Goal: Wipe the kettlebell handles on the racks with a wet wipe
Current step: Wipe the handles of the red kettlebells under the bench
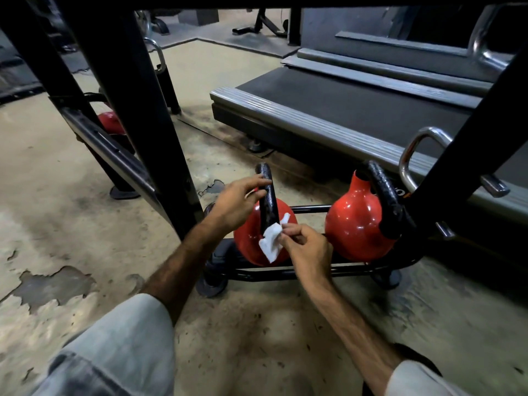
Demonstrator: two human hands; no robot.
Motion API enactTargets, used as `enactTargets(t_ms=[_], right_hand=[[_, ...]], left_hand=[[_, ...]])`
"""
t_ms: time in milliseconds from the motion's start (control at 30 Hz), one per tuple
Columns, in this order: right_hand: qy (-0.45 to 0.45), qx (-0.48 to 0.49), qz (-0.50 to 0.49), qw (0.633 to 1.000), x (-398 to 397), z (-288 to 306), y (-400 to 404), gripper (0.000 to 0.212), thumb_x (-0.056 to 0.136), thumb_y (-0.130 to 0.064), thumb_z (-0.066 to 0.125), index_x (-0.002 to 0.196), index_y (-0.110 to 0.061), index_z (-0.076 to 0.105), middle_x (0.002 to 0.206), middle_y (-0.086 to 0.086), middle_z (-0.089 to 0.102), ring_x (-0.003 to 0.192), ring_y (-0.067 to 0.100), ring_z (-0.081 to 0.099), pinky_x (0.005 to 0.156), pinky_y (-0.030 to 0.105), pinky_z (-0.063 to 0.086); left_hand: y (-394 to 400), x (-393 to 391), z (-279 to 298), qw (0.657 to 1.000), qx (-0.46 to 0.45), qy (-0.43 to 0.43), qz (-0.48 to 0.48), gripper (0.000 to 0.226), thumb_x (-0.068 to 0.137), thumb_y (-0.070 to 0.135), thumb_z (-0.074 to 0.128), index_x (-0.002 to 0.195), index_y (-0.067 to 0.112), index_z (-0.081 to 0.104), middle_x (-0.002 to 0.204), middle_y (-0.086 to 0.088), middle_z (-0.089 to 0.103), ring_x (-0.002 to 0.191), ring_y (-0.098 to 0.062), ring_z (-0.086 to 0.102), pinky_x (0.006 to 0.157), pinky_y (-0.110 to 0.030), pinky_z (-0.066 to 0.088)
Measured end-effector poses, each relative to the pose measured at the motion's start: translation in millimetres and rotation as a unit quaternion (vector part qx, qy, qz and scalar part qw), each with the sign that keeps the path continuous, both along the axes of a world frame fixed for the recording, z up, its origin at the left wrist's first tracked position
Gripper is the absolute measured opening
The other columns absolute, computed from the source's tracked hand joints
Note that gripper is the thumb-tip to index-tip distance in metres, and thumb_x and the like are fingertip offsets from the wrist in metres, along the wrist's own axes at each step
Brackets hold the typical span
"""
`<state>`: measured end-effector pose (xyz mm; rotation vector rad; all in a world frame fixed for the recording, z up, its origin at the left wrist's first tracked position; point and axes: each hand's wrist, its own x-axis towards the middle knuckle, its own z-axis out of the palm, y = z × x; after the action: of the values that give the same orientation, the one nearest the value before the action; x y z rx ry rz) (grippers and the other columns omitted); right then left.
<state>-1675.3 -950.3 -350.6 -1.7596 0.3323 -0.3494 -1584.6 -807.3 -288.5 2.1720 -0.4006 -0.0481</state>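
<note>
Two red kettlebells with black handles sit on the lowest bar of a black rack (308, 271). My left hand (237, 201) grips the upper part of the left kettlebell's handle (270, 207). My right hand (305, 247) pinches a white wet wipe (271, 241) against the lower end of that handle, in front of the red body (248, 235). The right kettlebell (354, 224) stands untouched, its handle (385, 195) arching to the right. A third red kettlebell (110, 122) shows partly behind the rack's left post.
Black rack posts (148, 124) rise on the left and right. A treadmill deck (357, 110) lies just behind the rack. Chrome handles (414, 155) poke out at the right. The concrete floor (71, 238) is worn and patchy.
</note>
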Motion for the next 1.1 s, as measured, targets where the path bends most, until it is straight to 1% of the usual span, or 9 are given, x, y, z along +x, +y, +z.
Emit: enactTargets(t_ms=[67,200,333,433,533,667,833,1000,1100], right_hand=[[-0.018,0.009,-0.021,1.000,-1.0,-0.2,4.7,0.018,0.080,-0.008,0.075,0.076,-0.026,0.070,0.074,-0.019,0.069,0.076,-0.002,0.067,0.071,0.013,0.050],[0.015,-0.001,-0.053,0.998,33.9,7.0,7.6,0.004,0.087,-0.028,0.067,0.085,-0.027,0.070,0.081,-0.013,0.072,0.082,0.005,0.066,0.070,0.019,0.050],[0.052,0.053,-0.028,0.997,26.6,-9.4,6.6,0.006,0.091,-0.021,0.063,0.096,-0.018,0.067,0.093,-0.003,0.072,0.085,0.011,0.062,0.063,0.006,0.040],[0.033,0.116,-0.021,0.992,21.8,-16.7,12.0,0.008,0.091,-0.022,0.063,0.098,-0.019,0.066,0.094,-0.002,0.073,0.089,0.013,0.065,0.079,0.027,0.050],[0.073,0.091,-0.007,0.993,53.5,-0.9,17.7,0.014,0.094,-0.038,0.056,0.098,-0.025,0.062,0.096,-0.005,0.069,0.091,0.016,0.064,0.078,0.033,0.050],[0.068,0.079,-0.028,0.994,60.3,9.1,19.4,0.015,0.095,-0.039,0.057,0.100,-0.026,0.061,0.092,-0.007,0.065,0.087,0.015,0.061,0.070,0.024,0.043],[-0.005,0.030,-0.049,0.998,11.1,-3.1,18.0,0.010,0.088,-0.017,0.068,0.083,-0.024,0.063,0.080,-0.014,0.068,0.074,-0.007,0.061,0.063,0.008,0.042],[-0.011,0.027,-0.043,0.999,73.0,26.5,15.4,0.005,0.084,-0.020,0.072,0.086,-0.025,0.070,0.079,-0.018,0.067,0.079,-0.005,0.064,0.076,0.022,0.053],[-0.051,0.024,-0.050,0.997,66.4,29.3,18.2,0.008,0.083,-0.019,0.074,0.088,-0.023,0.070,0.083,-0.014,0.071,0.076,-0.008,0.065,0.074,0.022,0.053]], left_hand=[[-2.9,2.8,-5.0,1.000,0.016,0.000,-0.016,0.036,0.092,0.008,0.058,0.126,0.016,0.061,0.145,0.004,0.045,0.133,-0.006,0.040,0.114,-0.025,0.030],[-0.9,6.7,-4.6,0.999,-0.053,0.007,-0.007,0.036,0.087,-0.004,0.061,0.123,0.003,0.062,0.140,-0.003,0.051,0.130,-0.008,0.045,0.106,-0.010,0.032],[0.1,9.2,-3.5,0.996,-0.089,0.033,-0.003,0.037,0.083,-0.005,0.064,0.120,0.001,0.063,0.135,-0.005,0.055,0.126,-0.008,0.049,0.107,-0.022,0.038],[1.0,10.3,-4.3,0.996,-0.083,0.013,0.004,0.038,0.082,-0.005,0.066,0.119,0.003,0.064,0.133,-0.004,0.057,0.122,-0.005,0.051,0.104,-0.015,0.037],[1.1,14.0,-8.6,0.996,-0.086,0.007,0.007,0.037,0.081,-0.005,0.067,0.117,0.003,0.065,0.132,-0.005,0.058,0.120,-0.004,0.052,0.104,-0.014,0.038],[-1.6,14.9,-12.2,0.995,-0.100,0.005,0.016,0.037,0.079,-0.007,0.068,0.114,0.004,0.068,0.129,-0.006,0.060,0.118,-0.003,0.054,0.106,-0.019,0.040],[1.7,17.9,-13.7,0.994,-0.110,0.002,0.018,0.037,0.077,-0.008,0.069,0.112,0.004,0.069,0.127,-0.006,0.061,0.117,-0.002,0.055,0.106,-0.021,0.041],[5.6,18.2,-18.3,0.993,-0.120,0.007,0.009,0.037,0.080,0.006,0.072,0.115,0.017,0.069,0.122,0.000,0.066,0.116,-0.005,0.058,0.104,-0.033,0.046],[8.2,19.0,-19.6,0.988,-0.147,0.036,0.016,0.034,0.086,0.006,0.067,0.117,0.019,0.068,0.117,0.001,0.069,0.112,-0.011,0.063,0.096,-0.037,0.052]])
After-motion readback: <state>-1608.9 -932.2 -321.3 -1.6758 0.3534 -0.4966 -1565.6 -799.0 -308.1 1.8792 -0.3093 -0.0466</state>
